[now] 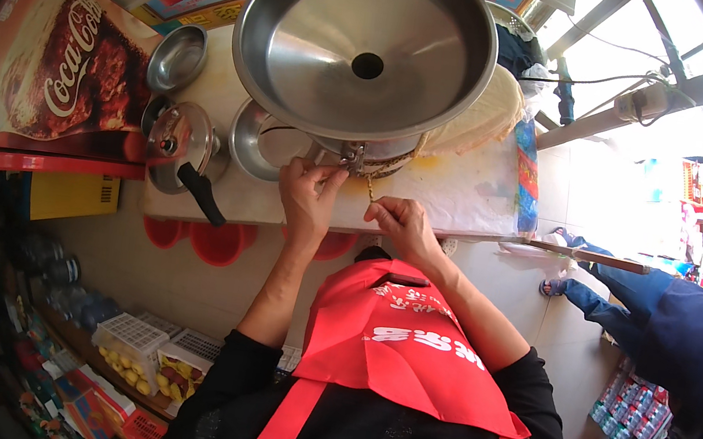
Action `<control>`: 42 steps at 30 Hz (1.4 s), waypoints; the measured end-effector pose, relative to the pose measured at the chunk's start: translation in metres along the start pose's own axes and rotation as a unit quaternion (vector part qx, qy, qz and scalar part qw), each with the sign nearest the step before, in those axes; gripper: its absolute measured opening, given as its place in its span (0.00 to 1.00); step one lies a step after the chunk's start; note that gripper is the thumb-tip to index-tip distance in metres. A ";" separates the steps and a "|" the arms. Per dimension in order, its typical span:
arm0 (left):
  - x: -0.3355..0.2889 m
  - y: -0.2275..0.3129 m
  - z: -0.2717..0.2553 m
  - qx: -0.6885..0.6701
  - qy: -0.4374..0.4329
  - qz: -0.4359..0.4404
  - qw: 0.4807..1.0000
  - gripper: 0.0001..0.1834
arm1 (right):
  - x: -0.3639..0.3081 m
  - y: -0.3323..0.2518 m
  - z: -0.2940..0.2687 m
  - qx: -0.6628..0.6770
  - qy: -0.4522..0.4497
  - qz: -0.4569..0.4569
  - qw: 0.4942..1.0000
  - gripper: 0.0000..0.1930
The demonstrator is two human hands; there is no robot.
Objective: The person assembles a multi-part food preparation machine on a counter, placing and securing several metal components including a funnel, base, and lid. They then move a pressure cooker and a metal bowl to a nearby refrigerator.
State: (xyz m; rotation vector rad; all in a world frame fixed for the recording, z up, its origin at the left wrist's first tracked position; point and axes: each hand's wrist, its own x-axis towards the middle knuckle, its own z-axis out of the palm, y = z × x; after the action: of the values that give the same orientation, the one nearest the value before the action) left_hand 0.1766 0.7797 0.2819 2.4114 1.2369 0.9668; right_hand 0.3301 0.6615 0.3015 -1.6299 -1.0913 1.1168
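A wide steel hopper bowl (447,32) with a round hole in its middle stands over the table. Below its front rim sits a small metal fitting (353,156), and my left hand (308,198) pinches at it with thumb and fingertips. A thin, yellowish twisted strand (370,188) hangs down just right of the fitting. My right hand (405,227) is closed, its thumb and forefinger gripping the strand's lower end. The hopper hides most of what lies beneath it.
On the pale table (460,200) are a steel basin (264,155), a lidded pot (186,144) with black handle and another basin (179,59). A light cloth (485,113) lies right. Red tubs (215,243) stand underneath. Another person (658,318) is at right.
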 end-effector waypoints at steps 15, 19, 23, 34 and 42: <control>-0.013 0.021 0.018 -0.710 -0.185 -0.449 0.510 0.08 | 0.009 0.026 -0.015 0.217 -0.181 0.193 0.940 0.16; -0.012 0.015 0.011 -0.709 -0.206 -0.444 0.507 0.09 | 0.015 0.049 -0.009 0.364 -0.220 0.267 0.865 0.15; -0.008 0.009 0.005 -0.718 -0.221 -0.486 0.447 0.09 | 0.021 0.054 0.020 0.493 -0.154 0.254 0.818 0.16; -0.015 -0.002 0.008 -0.740 -0.234 -0.478 0.411 0.09 | 0.032 0.034 0.023 0.350 -0.047 0.087 0.932 0.09; -0.014 0.001 0.002 -0.641 -0.231 -0.444 0.583 0.10 | 0.024 0.021 0.000 0.191 -0.097 0.058 0.975 0.14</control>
State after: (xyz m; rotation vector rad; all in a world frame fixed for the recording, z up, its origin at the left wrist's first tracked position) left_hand 0.1723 0.7685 0.2748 0.6043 0.7847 0.4557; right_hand 0.3391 0.6786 0.2766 -1.3123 -0.8419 1.4862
